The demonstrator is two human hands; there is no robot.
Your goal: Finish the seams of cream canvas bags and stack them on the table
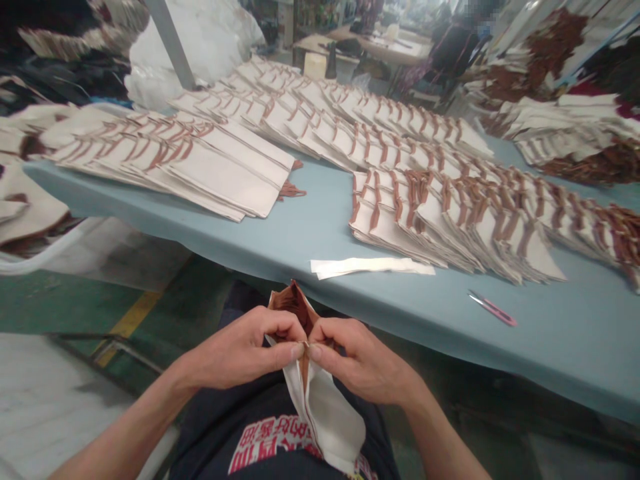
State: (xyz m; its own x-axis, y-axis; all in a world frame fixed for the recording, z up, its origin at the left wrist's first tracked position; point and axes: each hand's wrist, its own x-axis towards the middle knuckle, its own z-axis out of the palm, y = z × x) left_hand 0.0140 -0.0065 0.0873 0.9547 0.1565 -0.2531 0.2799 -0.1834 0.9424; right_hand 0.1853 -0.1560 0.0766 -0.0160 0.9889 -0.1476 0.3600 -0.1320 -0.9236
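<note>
Over my lap I hold a white fabric pouch (334, 417) with a brown lining that shows at its open end. My left hand (245, 348) pinches one side of the pouch's edge between thumb and fingers. Right beside it, my right hand (361, 360) pinches the other side, and the two thumb tips almost meet at the seam. The lower part of the pouch hangs down toward my dark shirt with red lettering. On the table just beyond my hands lie some white strips (370, 267). Pink-handled thread snips (493, 308) rest to their right.
A table with a blue-green cover (320, 220) spans the view. Overlapping rows of white and brown pieces (440, 213) fill its right and back, with another stack (200, 160) at left. A white bin (90, 247) stands at left. A person (453, 50) is in the background.
</note>
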